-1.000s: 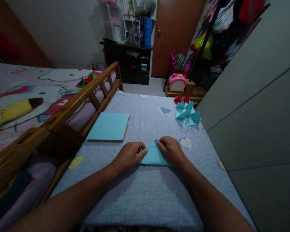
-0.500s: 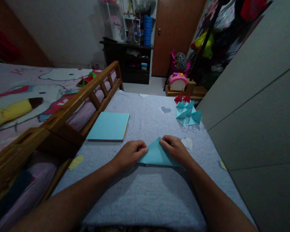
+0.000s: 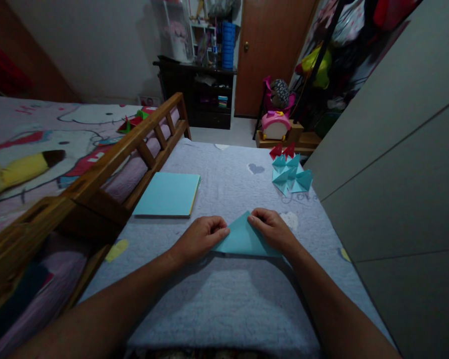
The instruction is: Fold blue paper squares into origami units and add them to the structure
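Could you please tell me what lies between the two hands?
The head view shows a folded blue paper between the left hand and right hand, held by both.

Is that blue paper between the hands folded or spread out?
Folded: the paper shows a triangular outline, its peak beside the right hand.

The left hand (image 3: 201, 237) and right hand (image 3: 271, 230) are pinching a folded blue sheet (image 3: 242, 240); a paper stack (image 3: 168, 194) is lying farther left.
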Demonstrator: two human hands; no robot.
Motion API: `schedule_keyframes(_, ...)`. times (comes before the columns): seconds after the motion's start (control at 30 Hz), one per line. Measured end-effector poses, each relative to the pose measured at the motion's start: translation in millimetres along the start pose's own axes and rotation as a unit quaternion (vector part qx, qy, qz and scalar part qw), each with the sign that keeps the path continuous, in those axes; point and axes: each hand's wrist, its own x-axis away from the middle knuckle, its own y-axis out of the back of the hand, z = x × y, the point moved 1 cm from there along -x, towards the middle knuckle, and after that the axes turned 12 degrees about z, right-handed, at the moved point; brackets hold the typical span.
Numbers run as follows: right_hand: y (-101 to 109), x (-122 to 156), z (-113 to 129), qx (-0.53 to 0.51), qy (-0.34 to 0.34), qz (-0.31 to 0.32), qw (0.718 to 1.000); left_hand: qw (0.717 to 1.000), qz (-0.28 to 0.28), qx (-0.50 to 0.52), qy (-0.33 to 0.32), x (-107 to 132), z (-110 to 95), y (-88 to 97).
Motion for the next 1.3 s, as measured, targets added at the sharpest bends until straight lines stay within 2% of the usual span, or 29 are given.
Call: schedule_keyframes(1.3, 0.1, -0.2, 0.2, 0.015, -0.009, 0.000, 1.000, 1.000, 0.012, -0.010, 0.008, 1.0, -2.4, 0.6)
